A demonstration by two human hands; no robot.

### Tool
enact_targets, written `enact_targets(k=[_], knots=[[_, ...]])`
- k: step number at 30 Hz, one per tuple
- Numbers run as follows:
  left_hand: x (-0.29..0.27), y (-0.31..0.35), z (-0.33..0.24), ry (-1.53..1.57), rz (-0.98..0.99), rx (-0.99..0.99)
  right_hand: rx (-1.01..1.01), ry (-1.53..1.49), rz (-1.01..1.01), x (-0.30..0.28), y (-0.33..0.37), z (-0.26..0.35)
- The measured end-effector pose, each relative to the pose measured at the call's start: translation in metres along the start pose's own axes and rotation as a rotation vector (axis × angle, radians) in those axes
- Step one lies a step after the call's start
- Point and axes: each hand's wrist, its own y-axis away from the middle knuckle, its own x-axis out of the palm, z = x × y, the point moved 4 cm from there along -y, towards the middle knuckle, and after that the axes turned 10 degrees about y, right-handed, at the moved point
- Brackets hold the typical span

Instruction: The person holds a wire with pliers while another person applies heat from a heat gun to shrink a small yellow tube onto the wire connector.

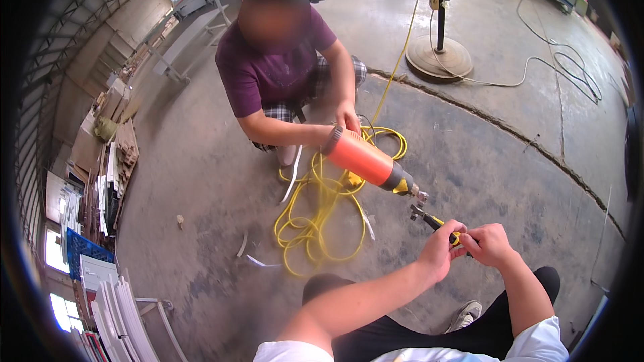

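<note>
Two bare hands work close together over the concrete floor, both on one hand tool with a black and yellow handle. The grip of the left hand is closed around that handle, and the grip of the right hand is clenched on its rear end, fingers curled in and thumb forward. The hand tool slants up and to the left, its dark metal head just beside the metal tip of an orange power tool; whether the two touch, I cannot tell.

Across from these hands, a co-worker in a purple shirt and checked shorts crouches and holds the power tool, its tip aimed down toward the hand tool. Beneath it, yellow cable lies in loose loops on the floor, with a white strip near the co-worker's foot. Farther back stands a black pole on a round base, a pale cord trailing to its right. Along the left side, stacked boards lean near a blue crate.
</note>
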Motion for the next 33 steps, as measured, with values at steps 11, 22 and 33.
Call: enact_targets(k=[11, 22, 33], knots=[[0.008, -0.004, -0.002, 0.039, -0.029, 0.06, -0.021, -0.015, 0.008, 0.006, -0.009, -0.009], [0.009, -0.002, -0.006, 0.07, -0.04, 0.009, 0.046, -0.015, 0.069, 0.004, -0.01, -0.004], [0.023, 0.008, -0.012, 0.049, -0.069, 0.055, 0.032, -0.041, 0.024, 0.001, -0.009, -0.006]])
